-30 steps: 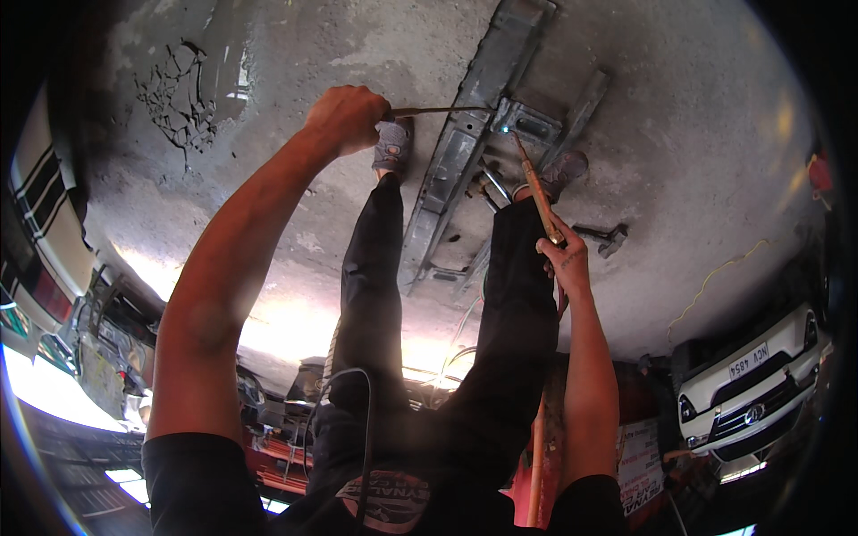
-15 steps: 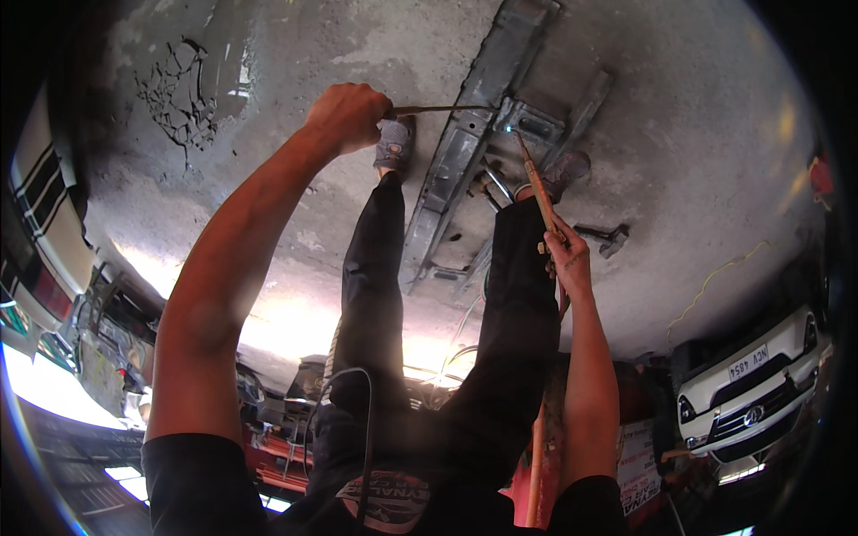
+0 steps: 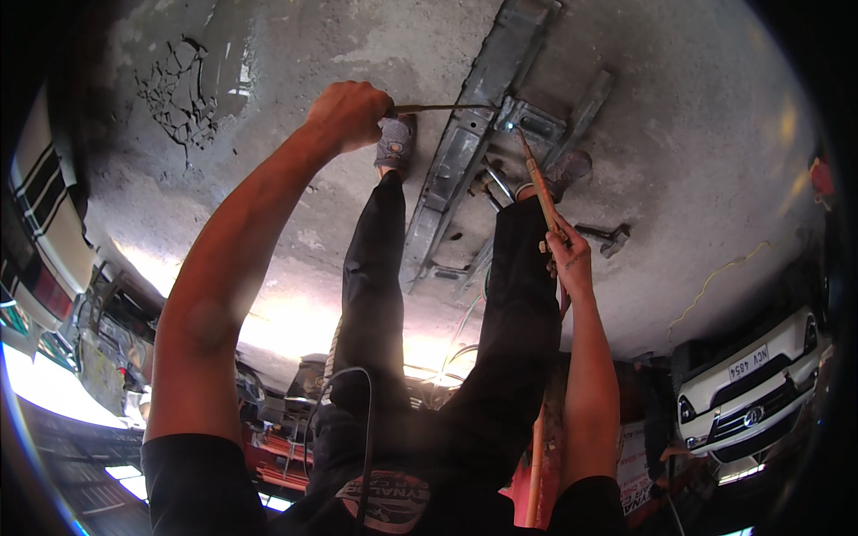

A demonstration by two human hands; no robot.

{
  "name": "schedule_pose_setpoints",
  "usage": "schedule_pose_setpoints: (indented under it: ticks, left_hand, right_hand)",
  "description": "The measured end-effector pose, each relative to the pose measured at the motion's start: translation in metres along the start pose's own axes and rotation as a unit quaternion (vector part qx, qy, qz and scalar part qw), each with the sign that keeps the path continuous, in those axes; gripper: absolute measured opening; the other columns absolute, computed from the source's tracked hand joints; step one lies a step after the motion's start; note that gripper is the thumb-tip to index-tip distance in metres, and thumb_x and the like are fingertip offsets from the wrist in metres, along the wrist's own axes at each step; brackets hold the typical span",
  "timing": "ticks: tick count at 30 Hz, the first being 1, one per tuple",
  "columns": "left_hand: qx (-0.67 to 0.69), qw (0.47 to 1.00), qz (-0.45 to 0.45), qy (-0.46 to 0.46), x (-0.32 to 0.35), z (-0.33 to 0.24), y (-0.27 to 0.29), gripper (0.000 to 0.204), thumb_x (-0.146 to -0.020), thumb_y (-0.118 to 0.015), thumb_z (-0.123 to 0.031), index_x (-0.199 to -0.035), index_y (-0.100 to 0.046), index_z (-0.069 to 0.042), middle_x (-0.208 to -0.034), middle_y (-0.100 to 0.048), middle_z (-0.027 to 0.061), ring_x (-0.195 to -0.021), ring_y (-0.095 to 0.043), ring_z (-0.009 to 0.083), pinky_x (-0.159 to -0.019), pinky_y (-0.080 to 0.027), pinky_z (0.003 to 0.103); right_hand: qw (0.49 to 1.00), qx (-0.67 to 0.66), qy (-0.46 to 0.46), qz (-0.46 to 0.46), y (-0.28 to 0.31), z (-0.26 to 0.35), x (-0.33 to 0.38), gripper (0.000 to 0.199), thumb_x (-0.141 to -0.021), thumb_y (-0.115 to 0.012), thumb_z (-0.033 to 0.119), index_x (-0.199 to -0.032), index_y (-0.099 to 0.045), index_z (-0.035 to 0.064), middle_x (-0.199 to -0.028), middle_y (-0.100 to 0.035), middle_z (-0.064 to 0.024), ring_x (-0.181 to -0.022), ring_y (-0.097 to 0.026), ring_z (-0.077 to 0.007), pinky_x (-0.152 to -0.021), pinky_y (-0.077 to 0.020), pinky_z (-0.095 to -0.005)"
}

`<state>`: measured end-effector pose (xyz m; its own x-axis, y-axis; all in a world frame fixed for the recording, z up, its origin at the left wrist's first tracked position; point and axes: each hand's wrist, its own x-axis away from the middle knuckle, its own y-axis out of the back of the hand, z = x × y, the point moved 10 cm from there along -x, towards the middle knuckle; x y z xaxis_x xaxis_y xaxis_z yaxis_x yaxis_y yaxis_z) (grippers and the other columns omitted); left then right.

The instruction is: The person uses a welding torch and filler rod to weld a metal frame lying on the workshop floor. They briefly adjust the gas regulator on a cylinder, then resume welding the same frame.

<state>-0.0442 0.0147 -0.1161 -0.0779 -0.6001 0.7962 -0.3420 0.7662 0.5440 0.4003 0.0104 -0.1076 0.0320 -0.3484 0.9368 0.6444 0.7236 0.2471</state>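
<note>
My left hand (image 3: 349, 116) is closed on a long thin metal rod (image 3: 447, 108), its far tip at the edge of a small metal bracket (image 3: 538, 121). That bracket joins the side of a long grey metal beam (image 3: 447, 170) lying on the floor. In my right hand (image 3: 570, 255) is a gas torch (image 3: 538, 183), fingers wrapped round its valve end. A small blue-white glow shows at the torch tip, right at the bracket. Whether the rod's tip is wedged under the bracket I cannot tell.
A hammer (image 3: 612, 239) lies on the concrete floor (image 3: 679, 170) right of my leg. Chrome tools (image 3: 499, 183) lie between my feet by the beam. A yellow cord (image 3: 715, 284) trails on the right, near a white vehicle (image 3: 751, 384). Dark cracked residue (image 3: 183, 98) marks the floor far left.
The torch tip has shifted very slightly at the bracket. My left hand and the rod stay almost where they were.
</note>
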Motion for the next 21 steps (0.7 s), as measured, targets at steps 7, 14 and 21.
schedule_pose_setpoints:
  ticks: [7,14,21]
  left_hand:
    - [0.001,1.000,-0.002,0.000,-0.0004,-0.0007,-0.0006,0.039,-0.078,-0.071,-0.006,-0.113,-0.081,-0.019,-0.100,-0.078,0.0137,-0.096,-0.075,0.0333,-0.084,-0.060,0.043]
    - [-0.014,1.000,0.012,0.006,0.0000,-0.0009,0.0001,0.040,-0.078,-0.069,-0.006,-0.114,-0.080,-0.020,-0.101,-0.078,0.0135,-0.096,-0.075,0.0329,-0.085,-0.060,0.043]
    - [-0.017,1.000,0.010,0.003,-0.0013,-0.0025,0.0005,0.039,-0.078,-0.069,-0.007,-0.113,-0.080,-0.020,-0.101,-0.078,0.0132,-0.096,-0.075,0.0328,-0.085,-0.060,0.043]
  right_hand:
    - [1.000,0.006,0.007,-0.011,0.0018,0.0033,0.0019,0.047,-0.099,-0.064,0.021,-0.145,-0.064,0.0175,-0.074,-0.063,-0.0010,-0.049,-0.057,-0.0089,-0.046,-0.0482,-0.0273]
    - [1.000,0.014,-0.003,-0.014,0.0018,0.0043,0.0036,0.048,-0.098,-0.063,0.021,-0.146,-0.064,0.0193,-0.074,-0.062,-0.0010,-0.049,-0.057,-0.0089,-0.047,-0.0491,-0.0273]
    - [1.000,0.007,0.005,-0.014,0.0041,-0.0009,0.0032,0.047,-0.098,-0.064,0.021,-0.145,-0.064,0.0184,-0.073,-0.063,-0.0009,-0.049,-0.057,-0.0090,-0.046,-0.0486,-0.0276]
